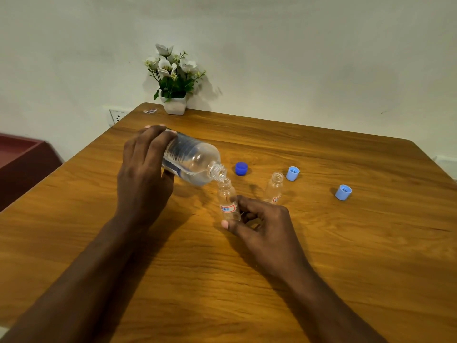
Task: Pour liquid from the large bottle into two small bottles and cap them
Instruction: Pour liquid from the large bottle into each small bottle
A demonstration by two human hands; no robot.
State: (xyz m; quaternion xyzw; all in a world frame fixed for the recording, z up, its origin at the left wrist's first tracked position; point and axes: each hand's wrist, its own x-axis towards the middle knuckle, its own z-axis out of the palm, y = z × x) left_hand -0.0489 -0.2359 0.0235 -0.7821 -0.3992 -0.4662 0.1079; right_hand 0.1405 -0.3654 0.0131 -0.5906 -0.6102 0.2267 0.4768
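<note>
A: Status on the hands?

B: Left hand point(144, 164) is wrapped around the body of the large bottle point(191, 159), which is tipped nearly horizontal, off the tabletop point(321, 243), open neck pointing right and down. Right hand point(257, 219) pinches the near small bottle point(227, 201) between thumb and fingers at label height.

A: Where's the near small bottle relative to the large one?

B: Directly under its neck. The large bottle's mouth sits just above the small bottle's mouth, touching or nearly so, can't tell which. Small bottle is upright, slightly tilted, base at the tabletop. Clear liquid visible in the large bottle, pooled along its lower side. Can't tell the fill level in the small one.

A: Second small bottle?

B: Second small bottle point(274, 188) stands right of the large bottle's neck, uncapped, just behind the right hand's knuckles. Nobody's touching it.

A: Caps?

B: All three loose on the tabletop. Dark blue cap point(241, 168) just right of the large bottle's mouth. One light blue cap point(292, 173) just beside the second small bottle's neck, farther right. Other light blue cap point(343, 192) well apart, farthest right of the large bottle.

A: Anything else?

B: Potted white flowers point(174, 80) at the tabletop's far edge, behind the large bottle, against the wall.
</note>
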